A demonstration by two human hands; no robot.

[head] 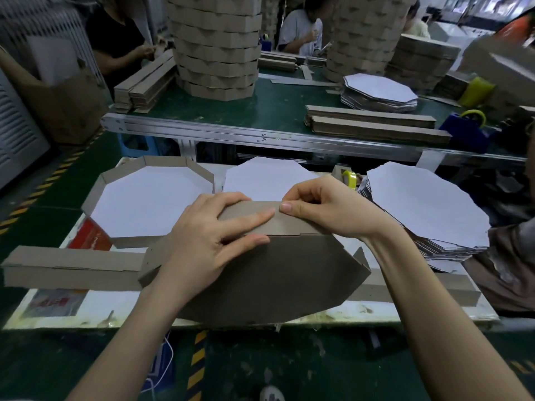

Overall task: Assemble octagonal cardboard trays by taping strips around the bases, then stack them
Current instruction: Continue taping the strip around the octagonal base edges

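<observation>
Octagonal tray base (275, 279), brown side toward the camera, stands tilted at the near edge of the white worktable (101, 308), its lower edge overhanging the front. It is the largest thing in front of the person. To its right a thick pile of flat bases (428, 209) lies white side up. At the left sits a finished tray (144, 204) with its brown wall standing all round a white floor. Between them, behind the hands, lies another single base (260, 178). Long folded strips (72, 267) lie flat along the table's left front, reaching under the tilted base.

A brown strip (292, 225) runs along the upper edge of the tilted base. The left hand (208, 235) lies over that corner, fingers straight and pressing strip and base together. The right hand (327, 206) has its thumb flat on the strip's face, and its curled fingers appear to pinch the top rim from behind. A yellow tape roll (349, 178) stands just beyond the right hand.
</observation>
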